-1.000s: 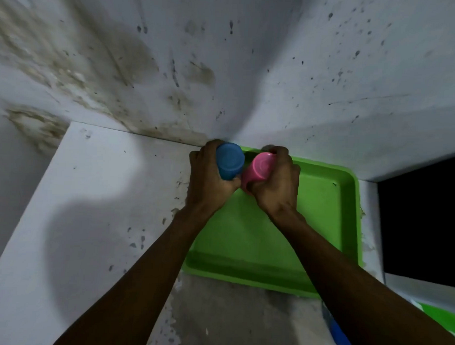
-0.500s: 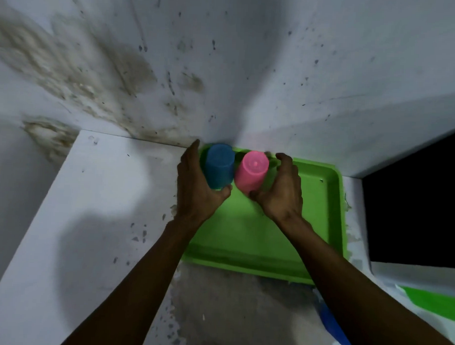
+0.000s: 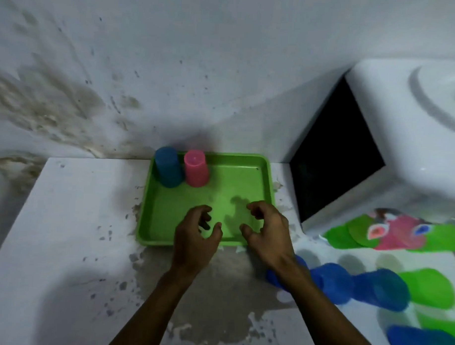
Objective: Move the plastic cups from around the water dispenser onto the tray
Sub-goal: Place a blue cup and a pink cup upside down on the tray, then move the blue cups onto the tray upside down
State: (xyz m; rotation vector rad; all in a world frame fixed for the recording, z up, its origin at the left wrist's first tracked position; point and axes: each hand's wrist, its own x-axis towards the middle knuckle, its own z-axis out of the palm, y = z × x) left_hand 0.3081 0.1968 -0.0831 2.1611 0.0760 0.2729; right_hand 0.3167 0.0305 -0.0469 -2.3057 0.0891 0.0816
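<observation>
Blue cup, pink cup, in green tray

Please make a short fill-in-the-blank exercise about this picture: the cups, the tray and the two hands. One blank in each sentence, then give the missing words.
1. The number of cups standing on the green tray is ____.
2. The pink cup stands upside down directly beside a cup whose colour is ____.
3. The left hand and the right hand are both open and hold ____.
4. The blue cups lying on the counter are on the tray's ____ side.

Missing words: two; blue; nothing; right
</observation>
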